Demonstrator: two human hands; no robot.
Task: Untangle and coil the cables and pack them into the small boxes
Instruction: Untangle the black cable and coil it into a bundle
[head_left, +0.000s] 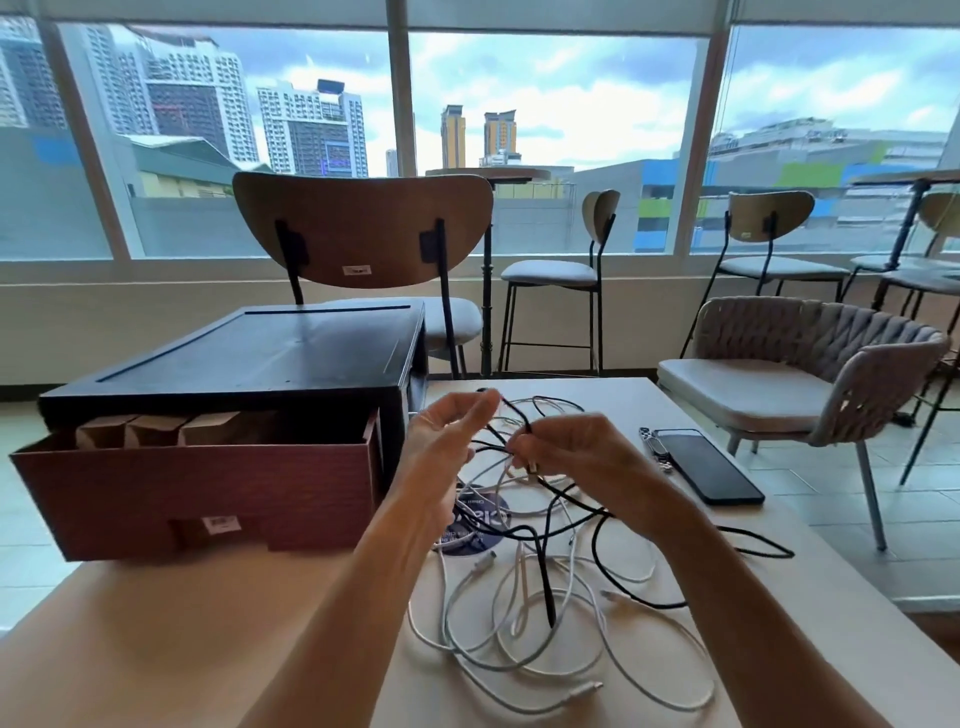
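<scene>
A: Looking down onto a pale beige tabletop (156, 623). Seeing what at the centre?

B: Seeing a left hand (441, 447) and a right hand (576, 452), both raised just above the tabletop, close together, working at a tangle of one thin black cable (544, 577) and several thin white cables (524, 613).

A: Gripping how, on the left?

B: Pinching a strand of the thin black cable between thumb and fingertips (485, 402), up at the top of the tangle.

A: And on the right?

B: Curling the fingers tightly round a bunch of black and white strands, showing the back of the hand.

A: Finding the rest of the tangle where?

B: Sprawling in loose, overlapping loops across the tabletop beneath and in front of both hands, partly covering a round dark blue sticker (485, 525).

A: Finding the boxes where?

B: Sitting in a row as small brown cardboard boxes (156, 428) inside a reddish-brown wooden drawer (197, 483), standing partly out of a black wooden cabinet (249, 353), left of the hands and apart from the cables.

A: Noticing anything on the right?

B: Noticing a black smartphone (706, 467) lying flat near the right edge, with a metal-link band (655, 451) just beside it.
</scene>
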